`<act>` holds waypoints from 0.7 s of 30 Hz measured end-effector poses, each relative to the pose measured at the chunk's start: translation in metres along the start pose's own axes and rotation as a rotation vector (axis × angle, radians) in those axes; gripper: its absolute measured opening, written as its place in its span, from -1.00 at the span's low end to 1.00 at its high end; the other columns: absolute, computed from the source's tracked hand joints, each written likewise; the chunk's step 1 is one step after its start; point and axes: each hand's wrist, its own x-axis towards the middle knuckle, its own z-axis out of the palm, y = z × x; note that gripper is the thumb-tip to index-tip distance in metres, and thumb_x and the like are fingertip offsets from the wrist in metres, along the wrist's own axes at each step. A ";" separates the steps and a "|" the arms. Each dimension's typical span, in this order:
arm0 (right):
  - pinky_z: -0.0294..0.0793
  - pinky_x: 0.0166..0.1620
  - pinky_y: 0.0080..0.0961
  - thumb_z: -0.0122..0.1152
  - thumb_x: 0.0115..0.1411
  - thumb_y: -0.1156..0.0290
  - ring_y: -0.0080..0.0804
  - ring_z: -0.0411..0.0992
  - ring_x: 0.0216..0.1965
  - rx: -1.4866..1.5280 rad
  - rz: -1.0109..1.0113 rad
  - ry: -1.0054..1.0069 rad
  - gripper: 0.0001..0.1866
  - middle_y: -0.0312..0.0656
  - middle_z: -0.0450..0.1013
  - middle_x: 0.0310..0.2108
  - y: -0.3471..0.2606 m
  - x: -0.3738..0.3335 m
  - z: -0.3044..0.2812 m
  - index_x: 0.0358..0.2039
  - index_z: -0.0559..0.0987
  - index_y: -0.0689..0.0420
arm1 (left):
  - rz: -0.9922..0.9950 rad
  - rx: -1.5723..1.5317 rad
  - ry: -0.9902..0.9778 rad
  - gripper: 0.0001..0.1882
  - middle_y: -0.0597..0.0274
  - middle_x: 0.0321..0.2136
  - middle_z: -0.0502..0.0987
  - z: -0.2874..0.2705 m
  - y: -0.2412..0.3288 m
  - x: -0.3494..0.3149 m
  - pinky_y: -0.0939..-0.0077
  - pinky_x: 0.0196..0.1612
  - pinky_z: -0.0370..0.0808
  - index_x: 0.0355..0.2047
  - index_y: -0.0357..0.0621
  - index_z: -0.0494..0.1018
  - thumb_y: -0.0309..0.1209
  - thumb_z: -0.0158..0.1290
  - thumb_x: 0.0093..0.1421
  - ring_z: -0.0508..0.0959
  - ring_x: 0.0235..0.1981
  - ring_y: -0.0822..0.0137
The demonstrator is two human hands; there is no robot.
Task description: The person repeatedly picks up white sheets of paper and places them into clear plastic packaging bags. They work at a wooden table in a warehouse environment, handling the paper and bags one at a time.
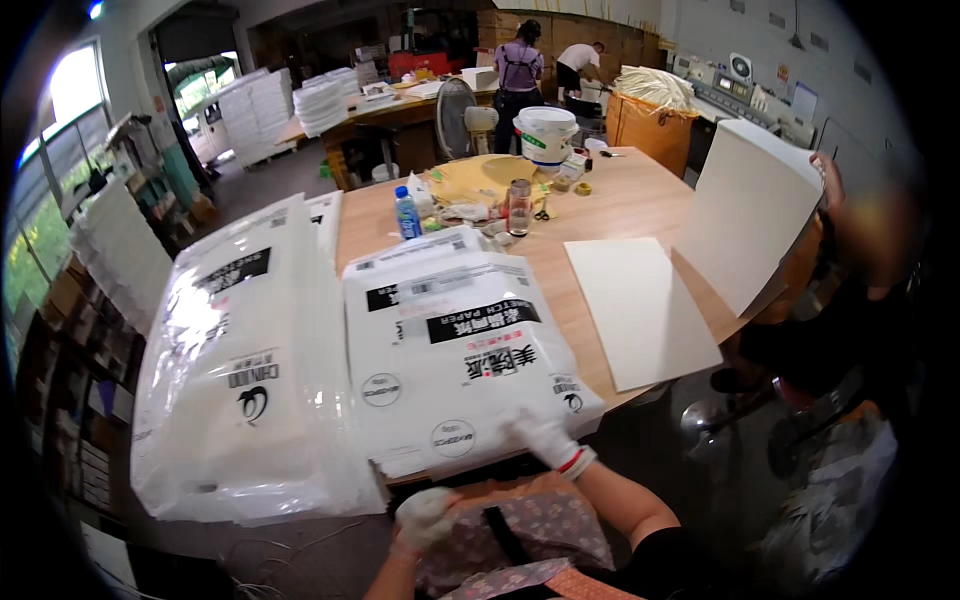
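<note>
A stack of clear-plastic-wrapped paper packs with black printed labels lies at the table's near edge. My right hand, in a white glove with a red-trimmed cuff, rests on the stack's near right corner, fingers stretched forward. In front of my lap, apart from the packs, my left hand is curled closed in a white glove; nothing shows in it. Larger wrapped packs are piled to the left. Right of the stack lies a flat pile of white sheets.
Across the table, a person's hand holds up a stack of large sheets. Farther back stand a blue-labelled bottle, a glass jar, scissors and a white bucket. Two people work beyond a fan.
</note>
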 end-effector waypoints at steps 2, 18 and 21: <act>0.42 -0.11 -0.49 0.09 0.21 0.30 -0.46 0.40 -0.22 0.393 0.251 0.537 -0.69 -0.17 0.43 -0.25 0.051 0.005 -0.061 -0.10 0.43 0.22 | 0.020 0.287 -0.049 -0.91 0.19 -0.49 0.53 0.061 -0.021 0.065 0.40 -0.47 0.47 -0.43 -0.05 0.52 -0.35 0.10 0.06 0.52 -0.51 0.17; 0.38 -0.10 -0.23 0.15 0.03 0.40 -0.03 0.35 -0.12 -1.009 -0.059 0.341 -0.74 -0.02 0.38 -0.20 0.197 -0.108 -0.208 -0.22 0.44 0.11 | -0.194 0.575 -0.157 -0.54 0.06 0.11 0.26 0.101 -0.200 0.186 0.10 0.14 0.15 0.07 -0.03 0.33 -0.22 -0.05 0.15 0.25 0.10 0.10; 0.44 -0.25 -0.25 0.04 0.12 0.43 -0.07 0.44 -0.33 -0.781 0.212 0.441 -0.88 -0.08 0.48 -0.37 0.174 -0.100 -0.218 -0.34 0.53 0.06 | -0.358 -0.229 -0.293 -0.63 0.19 -0.14 0.41 0.153 -0.115 0.174 0.48 -0.16 0.40 0.00 -0.19 0.33 -0.40 -0.03 0.16 0.43 -0.21 0.33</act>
